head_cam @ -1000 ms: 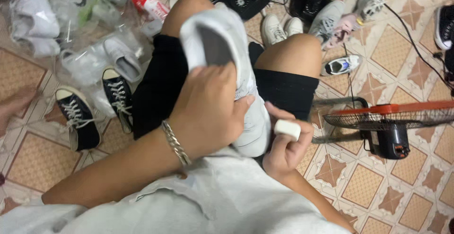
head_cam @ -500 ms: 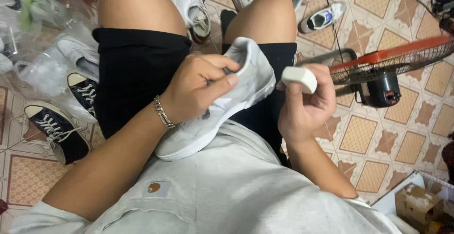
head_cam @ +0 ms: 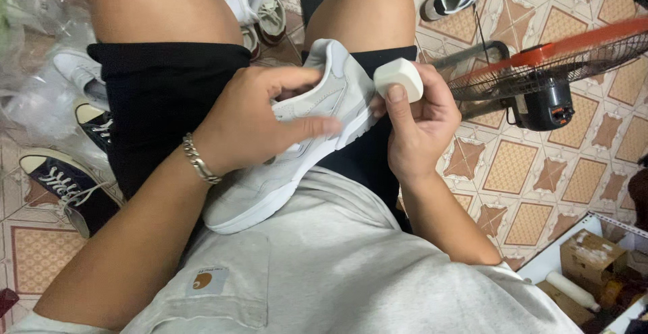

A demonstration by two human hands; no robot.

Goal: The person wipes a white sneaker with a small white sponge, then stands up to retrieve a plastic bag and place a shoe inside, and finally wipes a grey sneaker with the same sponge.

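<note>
Pale grey suede is filling the left hand (head_cam: pixel 253 121), whose grip is closing around the upper of a light grey sneaker (head_cam: pixel 297 138), thumb lying along its side and fingers curling into the collar. The sneaker is resting across the lap, heel pointing toward one o'clock and toe toward seven o'clock, against the grey shirt. The right hand (head_cam: pixel 415 128) is pinching a small white rounded block (head_cam: pixel 399 79) between thumb and fingers, holding it just beside the heel. A silver chain bracelet (head_cam: pixel 200 160) is circling the left wrist. At two o'clock an orange-rimmed fan (head_cam: pixel 550 67) is lying on the tiled floor (head_cam: pixel 526 172). At nine o'clock a dark canvas shoe (head_cam: pixel 64 189) is lying near clear plastic bags (head_cam: pixel 34 64).
</note>
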